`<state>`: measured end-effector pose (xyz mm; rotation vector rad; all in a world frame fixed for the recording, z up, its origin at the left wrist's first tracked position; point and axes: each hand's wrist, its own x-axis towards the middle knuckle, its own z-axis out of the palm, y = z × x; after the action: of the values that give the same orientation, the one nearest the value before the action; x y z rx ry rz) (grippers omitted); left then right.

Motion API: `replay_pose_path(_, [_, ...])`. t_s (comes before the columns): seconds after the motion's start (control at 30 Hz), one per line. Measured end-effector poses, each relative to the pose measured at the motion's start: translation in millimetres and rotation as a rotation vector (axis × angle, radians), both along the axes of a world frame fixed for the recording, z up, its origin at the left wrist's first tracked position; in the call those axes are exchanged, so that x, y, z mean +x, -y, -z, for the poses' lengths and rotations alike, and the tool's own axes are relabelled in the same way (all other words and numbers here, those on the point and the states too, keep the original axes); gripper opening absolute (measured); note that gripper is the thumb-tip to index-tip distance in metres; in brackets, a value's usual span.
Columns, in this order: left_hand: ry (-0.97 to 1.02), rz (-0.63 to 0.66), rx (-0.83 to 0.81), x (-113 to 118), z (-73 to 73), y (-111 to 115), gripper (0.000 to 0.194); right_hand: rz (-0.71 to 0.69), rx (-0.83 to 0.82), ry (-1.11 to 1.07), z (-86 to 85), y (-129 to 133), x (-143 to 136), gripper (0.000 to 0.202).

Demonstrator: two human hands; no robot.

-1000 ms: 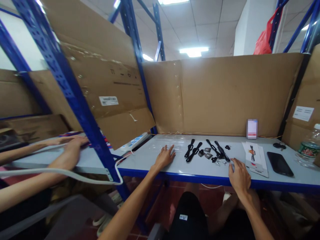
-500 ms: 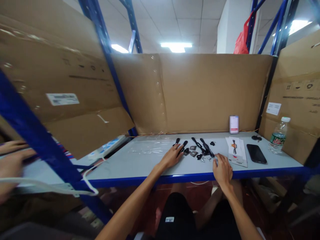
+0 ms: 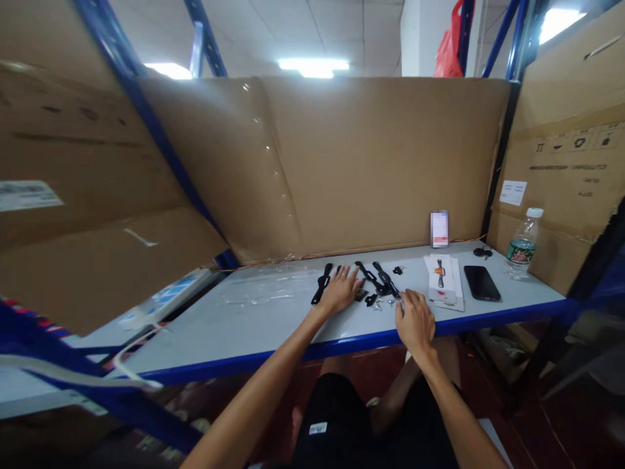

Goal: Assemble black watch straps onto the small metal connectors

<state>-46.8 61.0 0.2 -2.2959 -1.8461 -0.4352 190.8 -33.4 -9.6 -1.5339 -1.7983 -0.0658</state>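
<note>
The right hand [image 3: 415, 318] lies nearest, palm down on the grey table [image 3: 273, 322] close to its blue front edge, fingers loosely spread and holding nothing; its fingertips touch or nearly touch the small metal bits [image 3: 385, 301] just ahead of it. The left hand [image 3: 340, 292] rests a little farther in and to the left of the right one, also flat and open, fingers fanned, lying over part of a black strap piece [image 3: 321, 285] whose free end shows just left of the fingers. Whether it grips anything underneath, I cannot tell. Between and just beyond the two hands lie two more black strap pieces [image 3: 378, 279], side by side and slanted. Right of the right hand sits a printed leaflet [image 3: 442, 280], then a dark phone [image 3: 481, 283], and farther right a water bottle [image 3: 521, 244]. Beyond both hands a cardboard wall [image 3: 371, 156] stands at the back of the table.
</note>
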Motion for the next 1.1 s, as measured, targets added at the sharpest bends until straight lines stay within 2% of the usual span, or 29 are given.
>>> replay_pose_path(0.13, [0.02, 0.102, -0.112, 48, 2.1, -3, 0.059, -0.073, 0.028, 0.099, 5.0, -2, 2, 0.036])
replay_pose_path(0.23, [-0.002, 0.122, -0.161, 65, 4.8, -4, 0.061, -0.085, 0.03, 0.126, 10.1, -4, 2, 0.037])
replay_pose_path(0.37, [0.013, 0.156, -0.124, 66, 8.5, 1, 0.058, -0.064, 0.048, 0.083, 11.5, -5, 0, 0.036])
replay_pose_path(0.57, [0.04, 0.228, -0.143, 45, 12.5, 18, 0.053, 0.003, 0.026, 0.015, 4.3, -1, -3, 0.033])
replay_pose_path(0.73, [0.048, 0.189, -0.138, 33, 11.5, 19, 0.054, -0.02, 0.04, 0.035, 2.9, 0, -1, 0.033])
replay_pose_path(0.87, [0.041, 0.202, -0.11, 50, 5.9, 12, 0.055, -0.016, 0.063, 0.002, 2.7, 1, 0, 0.033])
replay_pose_path(1.1, [0.011, 0.261, -0.126, 86, -9.2, -7, 0.046, 0.015, 0.139, -0.056, 2.9, 2, -1, 0.032])
